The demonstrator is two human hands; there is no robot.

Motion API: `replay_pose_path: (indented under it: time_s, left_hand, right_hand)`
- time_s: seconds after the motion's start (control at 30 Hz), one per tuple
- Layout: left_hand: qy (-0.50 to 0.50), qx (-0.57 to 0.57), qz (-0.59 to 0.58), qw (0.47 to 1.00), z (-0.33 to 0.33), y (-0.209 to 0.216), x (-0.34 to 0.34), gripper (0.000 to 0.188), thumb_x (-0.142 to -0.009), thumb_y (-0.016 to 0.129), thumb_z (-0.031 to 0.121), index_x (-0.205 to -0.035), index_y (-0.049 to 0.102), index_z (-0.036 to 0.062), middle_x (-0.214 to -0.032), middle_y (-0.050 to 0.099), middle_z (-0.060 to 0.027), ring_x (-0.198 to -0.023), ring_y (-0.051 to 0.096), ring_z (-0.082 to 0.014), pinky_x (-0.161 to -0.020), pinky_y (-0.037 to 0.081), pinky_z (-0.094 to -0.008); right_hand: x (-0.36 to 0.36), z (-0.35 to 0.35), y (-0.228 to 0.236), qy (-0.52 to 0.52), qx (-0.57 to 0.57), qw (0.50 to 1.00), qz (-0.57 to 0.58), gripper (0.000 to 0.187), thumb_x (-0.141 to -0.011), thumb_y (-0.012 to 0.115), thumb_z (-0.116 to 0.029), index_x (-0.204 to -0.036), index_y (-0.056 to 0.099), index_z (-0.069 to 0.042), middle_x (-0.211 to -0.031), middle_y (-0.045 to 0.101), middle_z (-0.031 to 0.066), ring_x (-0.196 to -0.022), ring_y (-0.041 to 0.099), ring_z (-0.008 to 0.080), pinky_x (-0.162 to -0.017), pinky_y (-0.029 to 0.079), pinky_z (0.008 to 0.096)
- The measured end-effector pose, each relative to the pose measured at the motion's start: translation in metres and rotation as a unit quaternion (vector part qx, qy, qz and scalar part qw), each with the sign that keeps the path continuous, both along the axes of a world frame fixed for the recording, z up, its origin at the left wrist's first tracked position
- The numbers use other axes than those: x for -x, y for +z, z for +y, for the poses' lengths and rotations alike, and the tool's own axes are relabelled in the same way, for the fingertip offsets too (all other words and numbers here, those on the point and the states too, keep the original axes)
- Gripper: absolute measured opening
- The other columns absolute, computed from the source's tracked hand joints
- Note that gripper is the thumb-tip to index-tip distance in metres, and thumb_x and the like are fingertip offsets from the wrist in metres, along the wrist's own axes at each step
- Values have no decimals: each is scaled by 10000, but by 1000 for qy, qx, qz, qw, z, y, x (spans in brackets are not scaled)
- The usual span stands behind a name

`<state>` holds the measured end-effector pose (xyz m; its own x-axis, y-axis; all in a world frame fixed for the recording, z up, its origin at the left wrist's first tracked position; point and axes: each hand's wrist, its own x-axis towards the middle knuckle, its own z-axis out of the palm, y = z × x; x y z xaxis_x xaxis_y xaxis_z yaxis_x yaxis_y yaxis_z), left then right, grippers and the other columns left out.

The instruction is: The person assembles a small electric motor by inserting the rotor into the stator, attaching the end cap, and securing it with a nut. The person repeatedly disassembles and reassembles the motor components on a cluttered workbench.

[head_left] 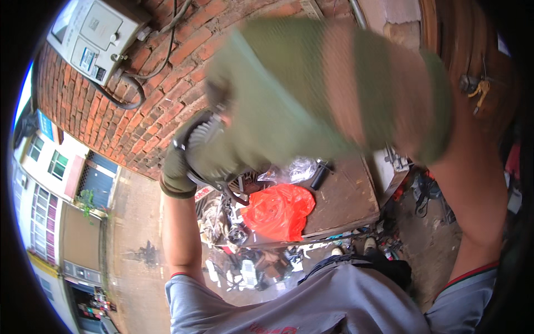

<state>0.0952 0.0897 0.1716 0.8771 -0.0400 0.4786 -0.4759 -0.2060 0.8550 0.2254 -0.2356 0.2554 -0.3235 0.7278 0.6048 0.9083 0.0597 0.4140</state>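
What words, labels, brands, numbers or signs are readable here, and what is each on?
None is clear enough to quote.
Pale grey rectangular box on the red brick wall: blue and white stickers, too small.
Blue rectangular sign, far left: blurred.
Grey fabric shirt: red lettering, too unclear.
Red-and-white piece: too small.

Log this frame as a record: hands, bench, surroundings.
Left hand: green-gloved, beside a dark ribbed item; grip unclear
Right hand: in green, motion-blurred; grip and contents cannot be told
Bench: brown top, red plastic bag near the person's side, clear plastic beyond it
Wall: red brick, pale metal box at upper left
Far right: hanging keys
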Motion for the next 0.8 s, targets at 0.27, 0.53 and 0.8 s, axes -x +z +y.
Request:
replay_pose_path:
  time_s: [0.27, 0.53, 0.8]
  left_hand:
    - [-56, -177, 81, 979, -75, -20, 11, 878, -591, 928, 187, -1363, 549, 7, -1229, 683, -141, -1105, 673, -236, -984, 515, -372]
    - [-47, -361, 58, 930, -90, -29, 19, 1375, -492, 993, 597, -1509, 352, -70, -1374, 566, -253, -1305, 574, -372, -1088, 470, -446]
    - [-64, -385, -10, 921, -109, -52, 31, 1099, -542, 981, 511, -1364, 503, -40, -1199, 662, -231, -1082, 679, -409, -938, 546, -472]
  right_hand:
    - [47, -29, -98, -98, 144, 892, 416, 387, -837, 800, -303, -1060, 643, -29, -828, 706, 144, -727, 707, 340, -651, 556, 447]
    - [57, -57, -139, -71, 83, 844, 525, 681, -732, 906, -266, -1268, 637, 58, -1041, 741, 233, -849, 757, 365, -746, 606, 406]
    - [67, -74, -173, -23, 92, 891, 445, 703, -736, 888, -261, -1258, 609, 119, -732, 702, 173, -571, 698, 312, -512, 534, 400]
